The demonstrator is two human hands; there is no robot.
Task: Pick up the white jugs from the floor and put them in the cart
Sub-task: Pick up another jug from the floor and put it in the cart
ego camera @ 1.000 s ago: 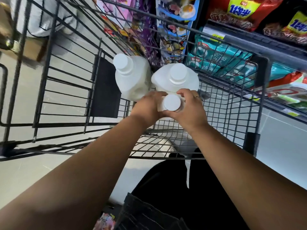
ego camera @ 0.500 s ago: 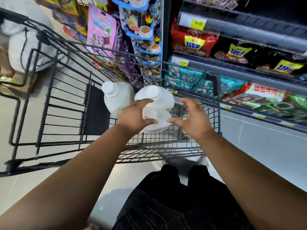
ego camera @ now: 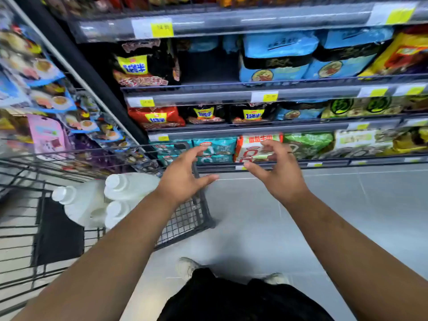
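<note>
Head view. Left hand (ego camera: 183, 176) and right hand (ego camera: 278, 172): both raised at chest height over bare floor (ego camera: 266, 216), fingers spread and curled, palms turned toward each other, nothing held. Left hand just past the near right corner of the cart (ego camera: 199, 205); right hand well clear of it, in front of the lowest shelf (ego camera: 324, 163).

Jugs (ego camera: 129, 186): three visible, all inside the cart basket, to the left of and below the left hand. Bunched together and touching, leaning with capped necks pointing left; long axes roughly left to right in this view. Lower parts of two jugs hidden behind the left forearm. Left hand nearer to them.

Cart contents otherwise: a dark panel against the wire floor, nothing else discernible.

No jug visible on the floor in this view; floor to the right and ahead bare up to the shelf base. Location of any remaining jug: cannot tell. Judgement: current load deposited; next reach depends on turning to find a jug outside this view.

Feet and dark trousers at lower centre, beside the cart.
</note>
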